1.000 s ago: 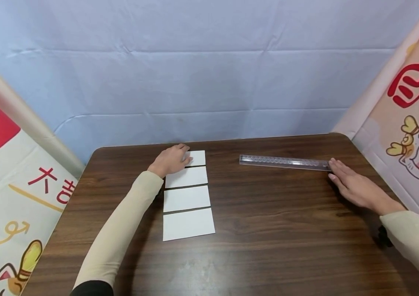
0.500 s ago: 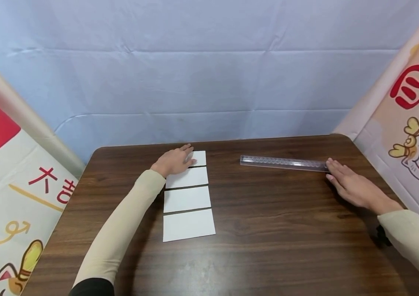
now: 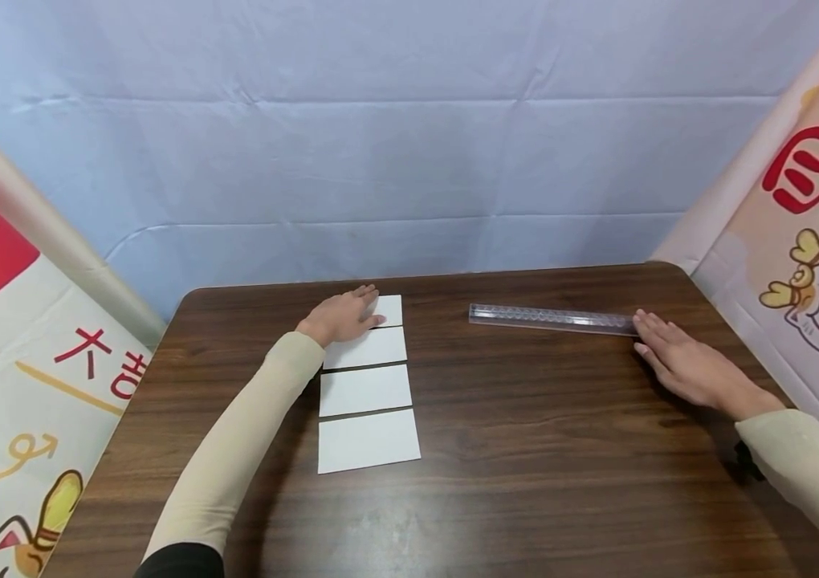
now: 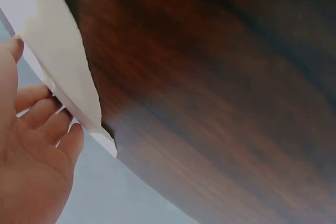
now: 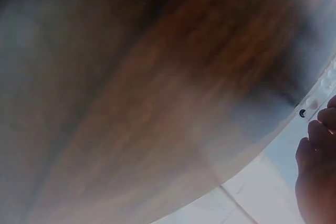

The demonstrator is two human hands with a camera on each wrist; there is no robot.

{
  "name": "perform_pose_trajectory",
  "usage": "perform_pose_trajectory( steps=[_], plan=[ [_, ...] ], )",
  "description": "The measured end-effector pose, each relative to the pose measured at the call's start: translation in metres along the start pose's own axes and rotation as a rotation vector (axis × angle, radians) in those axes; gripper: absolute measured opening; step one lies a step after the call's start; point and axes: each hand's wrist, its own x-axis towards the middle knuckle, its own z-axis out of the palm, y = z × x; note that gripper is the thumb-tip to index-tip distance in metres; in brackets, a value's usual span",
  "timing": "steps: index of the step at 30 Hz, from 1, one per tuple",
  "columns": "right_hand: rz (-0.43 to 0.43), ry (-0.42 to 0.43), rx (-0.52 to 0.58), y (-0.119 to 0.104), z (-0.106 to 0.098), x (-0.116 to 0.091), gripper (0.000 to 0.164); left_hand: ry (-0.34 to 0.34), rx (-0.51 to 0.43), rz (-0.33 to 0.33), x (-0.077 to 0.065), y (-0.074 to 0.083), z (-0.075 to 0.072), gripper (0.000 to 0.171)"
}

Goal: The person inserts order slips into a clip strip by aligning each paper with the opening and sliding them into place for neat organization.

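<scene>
Several white rectangular cards lie in a column on the table, left of centre. My left hand (image 3: 343, 316) rests flat over the left part of the farthest card (image 3: 390, 308), its fingers fairly straight; the second card (image 3: 376, 348) lies partly under the hand. The third card (image 3: 366, 391) and the nearest card (image 3: 368, 442) are uncovered. On the right, a clear plastic ruler (image 3: 550, 318) lies crosswise near the far edge. Straight fingers of my right hand (image 3: 691, 365) touch its right end and hide it. In the right wrist view, the ruler (image 5: 311, 109) shows just past the fingertips.
The dark wood-grain table (image 3: 525, 482) has rounded far corners. A pale blue cloth (image 3: 409, 144) hangs behind it. Printed banners with cartoon cats stand at the left (image 3: 19, 385) and right (image 3: 814, 241) sides.
The gap between the farthest and second cards has narrowed to a thin line, the left hand shifting slightly right. My right hand has slid a little left along the ruler.
</scene>
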Motion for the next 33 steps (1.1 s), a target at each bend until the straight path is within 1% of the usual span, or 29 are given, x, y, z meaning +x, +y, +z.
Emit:
perform_pose_trajectory(
  steps=[6, 15, 21, 24, 28, 31, 33],
  plan=[
    [-0.014, -0.004, -0.02, 0.0012, -0.0005, 0.0001, 0.058, 0.004, -0.003, 0.009, 0.0012, 0.0004, 0.0001, 0.073],
    [-0.001, -0.061, 0.02, 0.0037, -0.0064, 0.0044, 0.06, 0.013, -0.017, -0.003, 0.0034, -0.0018, -0.0022, 0.073],
    [0.005, -0.07, 0.034, 0.0041, -0.0058, 0.0034, 0.06, 0.026, -0.035, 0.01, 0.0044, -0.0022, -0.0027, 0.072],
    [0.007, -0.058, 0.032, 0.0036, -0.0055, 0.0023, 0.06, 0.048, -0.069, 0.017, 0.0053, -0.0034, -0.0025, 0.07],
    [0.009, -0.043, 0.035, 0.0023, -0.0048, 0.001, 0.059, 0.082, -0.152, 0.013, 0.0062, -0.0066, -0.0026, 0.064],
    [0.012, -0.038, 0.038, 0.0018, -0.004, 0.0006, 0.059, 0.133, -0.189, 0.011, 0.0076, -0.008, -0.0035, 0.053],
    [0.014, -0.037, 0.038, 0.0017, -0.0038, 0.0007, 0.059, 0.174, -0.192, 0.012, 0.0084, -0.0072, -0.0045, 0.043]
  ],
)
